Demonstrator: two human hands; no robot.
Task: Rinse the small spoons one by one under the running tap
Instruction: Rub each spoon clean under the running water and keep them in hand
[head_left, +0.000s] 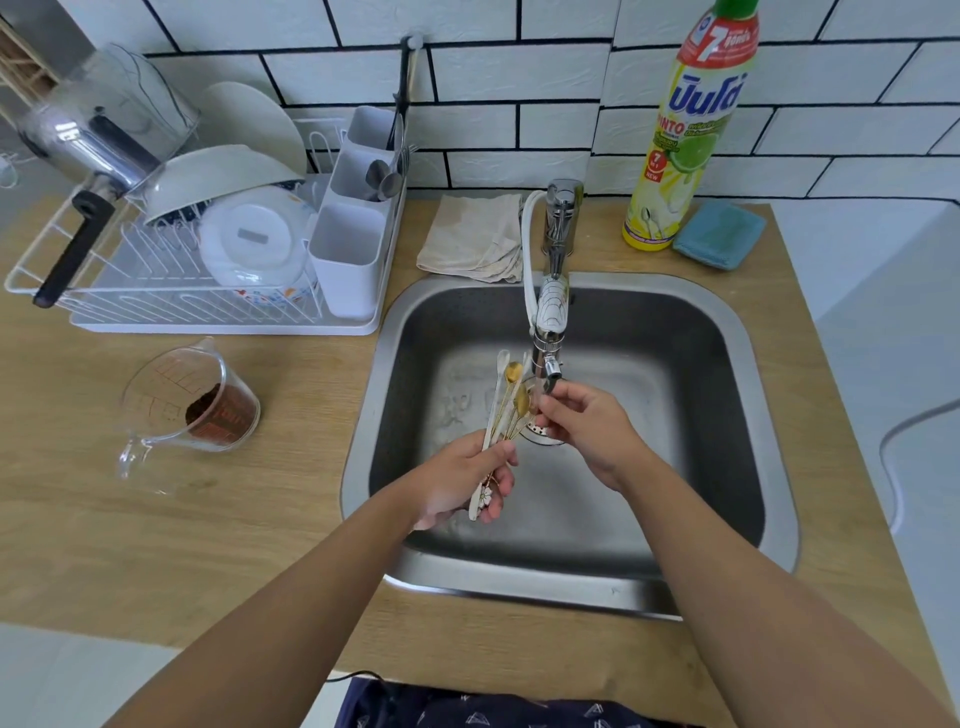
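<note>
My left hand (460, 480) grips a bundle of several small spoons (509, 400), gold and white, by their handles, bowls pointing up toward the tap (550, 312). One handle ends in a white flower (485, 496). My right hand (587, 431) is just right of the bundle, below the tap's nozzle (551, 370), with its fingertips pinching one gold spoon's bowl. Both hands are over the steel sink (737, 415). I cannot make out a water stream.
A white dish rack (156, 306) with bowls, a pot and a cutlery holder stands at the left. A glass measuring jug (189, 405) lies on the wooden counter. Behind the sink are a folded cloth (472, 234), a dish soap bottle (685, 130) and a blue sponge (719, 234).
</note>
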